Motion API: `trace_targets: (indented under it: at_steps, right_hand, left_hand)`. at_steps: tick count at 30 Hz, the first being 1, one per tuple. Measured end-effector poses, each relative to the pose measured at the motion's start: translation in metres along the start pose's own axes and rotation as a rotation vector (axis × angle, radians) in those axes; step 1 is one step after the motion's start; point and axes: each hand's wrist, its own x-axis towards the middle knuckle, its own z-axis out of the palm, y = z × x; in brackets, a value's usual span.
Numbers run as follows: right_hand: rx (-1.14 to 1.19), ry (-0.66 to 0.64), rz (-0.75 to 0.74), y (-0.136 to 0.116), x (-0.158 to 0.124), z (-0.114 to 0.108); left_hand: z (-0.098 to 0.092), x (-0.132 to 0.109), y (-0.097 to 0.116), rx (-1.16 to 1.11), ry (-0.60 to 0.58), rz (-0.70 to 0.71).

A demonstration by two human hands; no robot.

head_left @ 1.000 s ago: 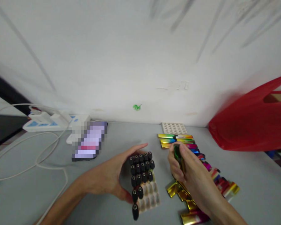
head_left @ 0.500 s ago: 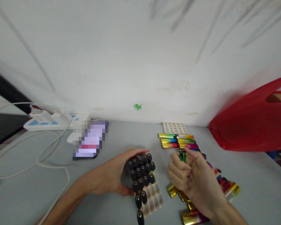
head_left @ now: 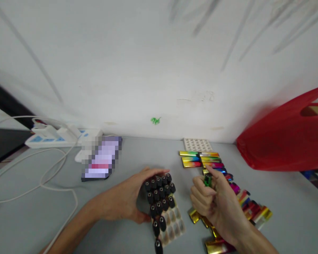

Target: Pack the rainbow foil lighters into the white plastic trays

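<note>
The pale tray (head_left: pixel 172 227) of black-topped pieces (head_left: pixel 161 193) is held between the widely parted thumb and fingers of the left hand (head_left: pixel 131 194). By the right hand's (head_left: pixel 221 208) curled fingers, a green piece (head_left: pixel 207 180) is enclosed.

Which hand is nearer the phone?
Left. The left hand is below and right of the phone in view; the right hand is farther right, beyond the tray.
</note>
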Motion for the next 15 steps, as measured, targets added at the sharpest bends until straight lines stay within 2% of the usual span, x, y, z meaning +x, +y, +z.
trace_targets:
  at_steps: [15]
  right_hand:
    - [-0.004, 0.031, -0.034, 0.0048, -0.0016, 0.0007]
  left_hand:
    - [0.0005, 0.0002, -0.0011, 0.021, 0.014, 0.021]
